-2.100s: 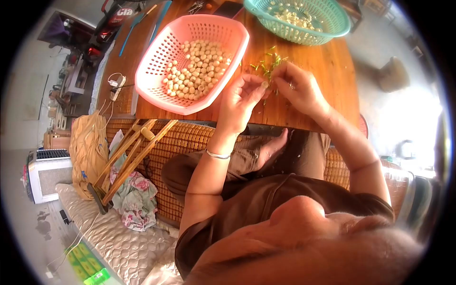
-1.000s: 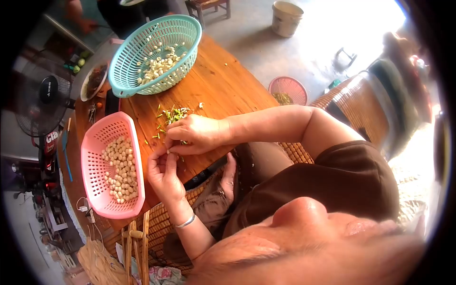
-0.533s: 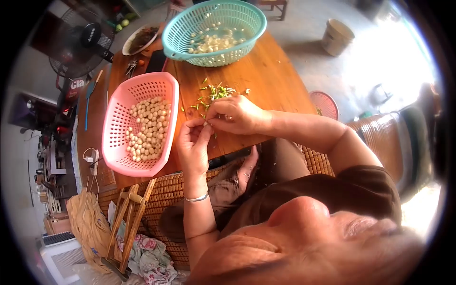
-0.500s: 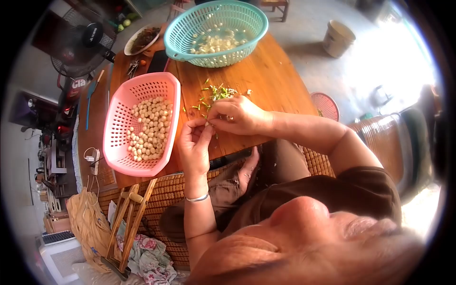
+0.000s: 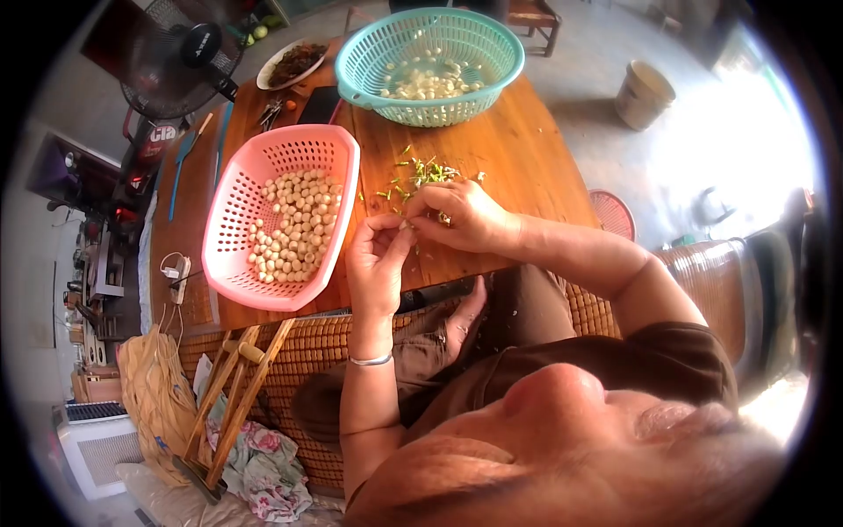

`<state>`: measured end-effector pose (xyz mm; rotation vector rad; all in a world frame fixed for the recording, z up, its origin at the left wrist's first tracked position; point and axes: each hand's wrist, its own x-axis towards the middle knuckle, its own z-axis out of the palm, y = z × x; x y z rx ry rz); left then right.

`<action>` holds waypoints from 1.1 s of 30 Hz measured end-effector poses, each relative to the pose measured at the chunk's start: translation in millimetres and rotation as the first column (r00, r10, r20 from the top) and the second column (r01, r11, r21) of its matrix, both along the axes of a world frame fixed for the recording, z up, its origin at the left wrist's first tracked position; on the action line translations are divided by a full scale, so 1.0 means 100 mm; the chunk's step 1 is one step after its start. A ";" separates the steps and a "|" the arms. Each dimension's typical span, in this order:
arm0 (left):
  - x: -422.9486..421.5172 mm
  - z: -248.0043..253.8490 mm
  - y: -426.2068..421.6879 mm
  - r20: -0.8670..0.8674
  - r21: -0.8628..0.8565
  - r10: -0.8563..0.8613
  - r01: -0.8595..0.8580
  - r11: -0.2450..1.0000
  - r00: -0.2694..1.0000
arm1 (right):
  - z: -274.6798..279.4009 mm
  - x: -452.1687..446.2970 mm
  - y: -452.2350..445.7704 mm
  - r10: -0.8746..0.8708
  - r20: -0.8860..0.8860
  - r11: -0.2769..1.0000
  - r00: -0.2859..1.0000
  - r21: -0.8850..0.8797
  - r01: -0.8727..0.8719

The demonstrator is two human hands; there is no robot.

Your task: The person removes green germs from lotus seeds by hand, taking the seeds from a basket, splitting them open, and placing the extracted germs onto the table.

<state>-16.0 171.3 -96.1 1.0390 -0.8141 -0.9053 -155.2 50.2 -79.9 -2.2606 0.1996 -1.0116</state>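
Note:
My left hand (image 5: 376, 255), a silver bracelet at its wrist, pinches a small pale lotus seed (image 5: 405, 226) between thumb and forefinger. From the right, my right hand (image 5: 465, 215) meets it with bent fingers pressed at the same seed; a ring shows on one finger. The seed is mostly covered by fingertips. Just beyond my hands lies a scatter of green shoots and pale scraps (image 5: 430, 171). To the left, a pink basket (image 5: 219, 255) holds many round cream seeds (image 5: 299, 220). Farther back, a teal basket (image 5: 351, 66) contains whiter seed pieces (image 5: 430, 83).
The wooden table (image 5: 544, 149) also carries a plate of dark food (image 5: 294, 63), a dark flat object (image 5: 319, 105) and a blue-handled tool (image 5: 183, 171). A fan (image 5: 202, 44) stands at back left. A bucket (image 5: 645, 95) and red round basket (image 5: 612, 215) sit on the floor.
The view has shifted slightly, so the table and baskets appear farther right. Both hands stay together at the seed, with only small finger movement.

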 end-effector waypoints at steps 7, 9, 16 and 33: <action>-0.02 0.04 -0.02 0.033 0.014 -0.008 0.008 1.000 0.999 | -0.03 0.02 0.00 -0.062 -0.019 0.998 0.998 -0.004 0.062; 0.00 0.04 0.00 0.062 0.029 -0.003 0.002 1.000 0.998 | -0.03 0.02 -0.01 -0.039 -0.022 0.999 0.999 0.030 0.039; 0.01 0.02 -0.01 0.007 -0.022 -0.012 0.012 1.000 1.000 | 0.05 0.00 0.02 -0.009 -0.079 0.991 0.997 0.132 0.019; 0.03 0.00 -0.01 -0.051 -0.040 -0.027 0.025 0.999 0.998 | 0.17 -0.01 0.01 -0.006 -0.030 0.997 1.000 0.071 0.008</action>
